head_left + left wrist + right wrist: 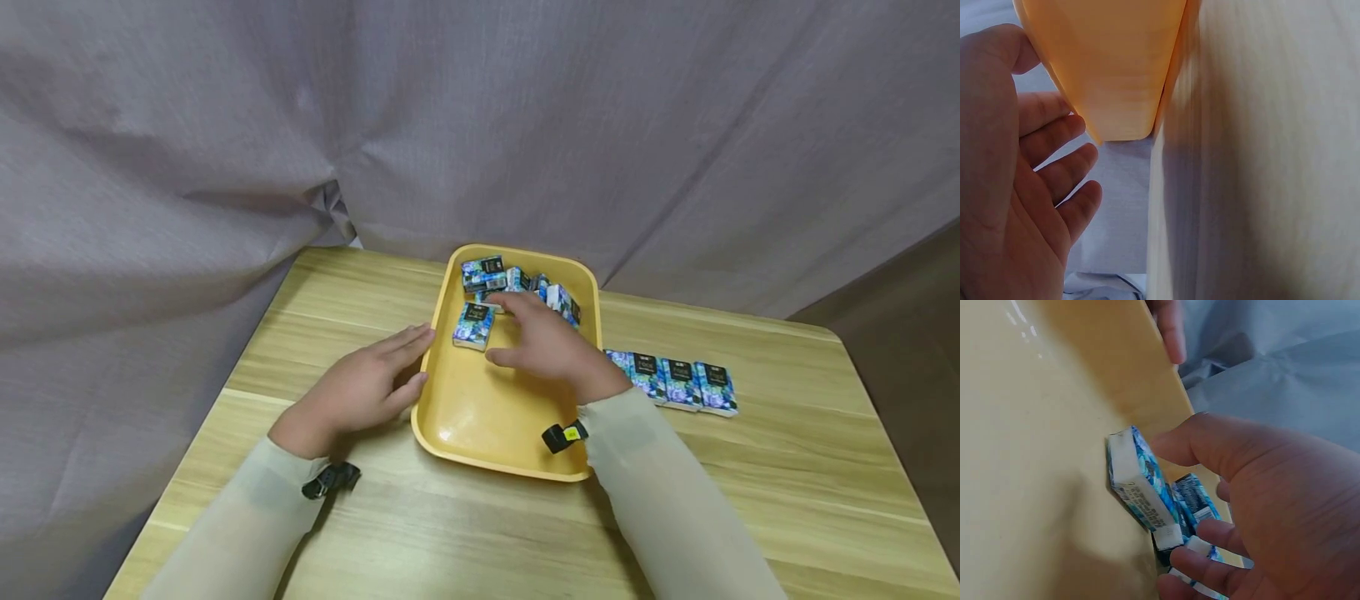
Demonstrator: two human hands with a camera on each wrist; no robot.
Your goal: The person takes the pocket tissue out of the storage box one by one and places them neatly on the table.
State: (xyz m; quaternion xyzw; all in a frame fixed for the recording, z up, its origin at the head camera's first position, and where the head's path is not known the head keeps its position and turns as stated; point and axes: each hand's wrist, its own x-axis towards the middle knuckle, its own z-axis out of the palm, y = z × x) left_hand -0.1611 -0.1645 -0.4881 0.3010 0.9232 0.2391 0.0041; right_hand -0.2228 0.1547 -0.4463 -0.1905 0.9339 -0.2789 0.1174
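A yellow tray (491, 467) lies on the wooden table, with several small tissue packs in blue floral wrappers at its far end. My left hand (367, 383) rests against the tray's left rim, its fingers only slightly bent, as the left wrist view also shows. Inside the tray, my right hand (543, 342) hovers with thumb and fingers apart around a gap. Nearest to it is a single tissue pack (473, 326); in the right wrist view the thumb is close to this pack (1138, 481). Whether they touch I cannot tell. The hand partly hides the packs behind it.
To the right of the tray, several tissue packs (681, 383) lie side by side in a row on the table (795, 433), partly behind my right forearm. A grey curtain (480, 125) hangs behind the table's back edge and along the left.
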